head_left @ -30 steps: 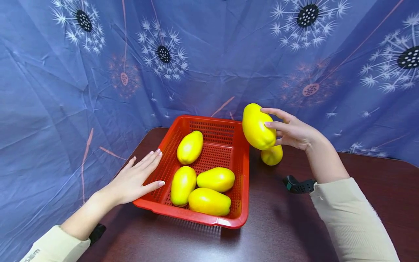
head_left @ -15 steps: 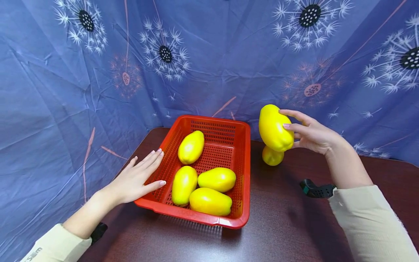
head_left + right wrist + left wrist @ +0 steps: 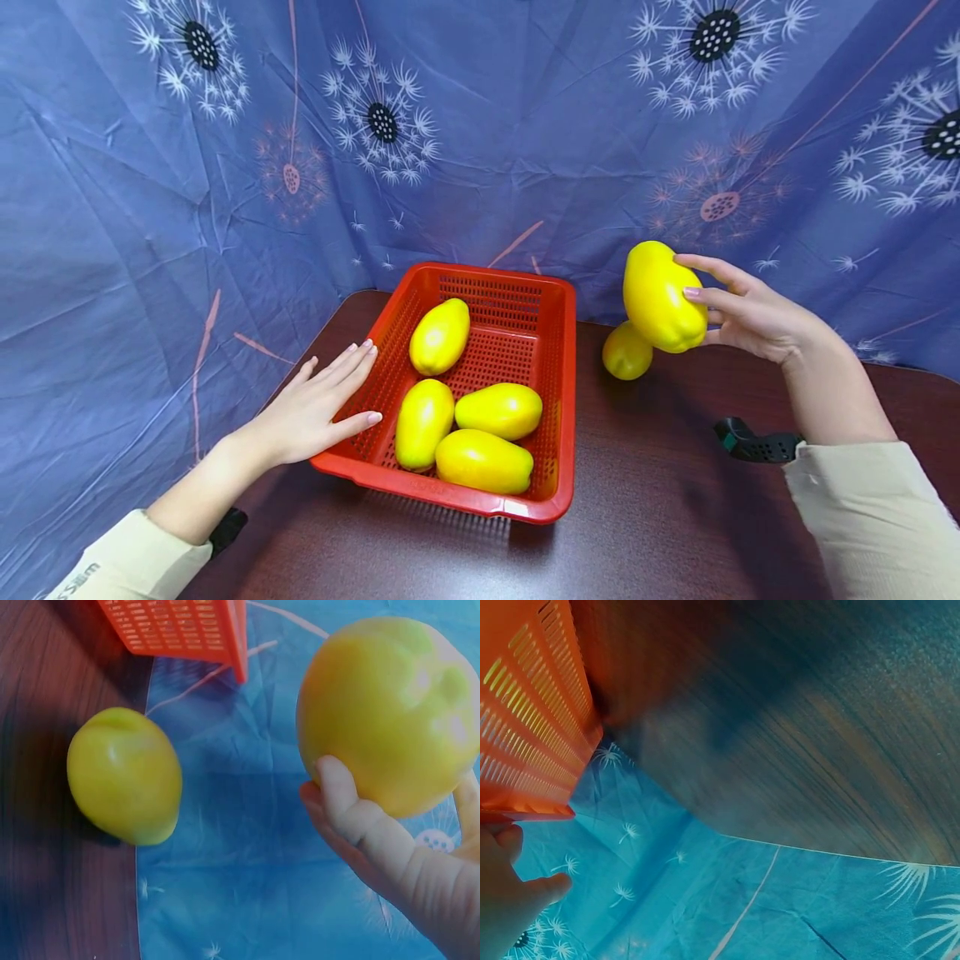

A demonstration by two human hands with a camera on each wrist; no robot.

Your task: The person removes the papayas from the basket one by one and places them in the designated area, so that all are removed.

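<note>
My right hand [image 3: 757, 312] grips a large yellow papaya [image 3: 662, 296] in the air, to the right of a red plastic basket [image 3: 562, 308]. In the right wrist view, the thumb and fingers curl round the held papaya [image 3: 382, 712]. A second papaya [image 3: 627, 352] lies on the table just below and left of it, partly covered in the head view. My left hand [image 3: 315, 408] lies with straight fingers over the basket's left rim. Several papayas, including one at the back left [image 3: 439, 337] and one at the front [image 3: 483, 462], lie inside the basket.
The basket stands on a dark brown table [image 3: 637, 500]. A blue cloth [image 3: 517, 150] with dandelion prints hangs behind and to the left of the table. Each wrist carries a black strap, such as the right strap [image 3: 757, 442].
My right hand has moved right with the papaya, away from the basket's right rim, uncovering more of the papaya on the table. The left hand has stayed in place.
</note>
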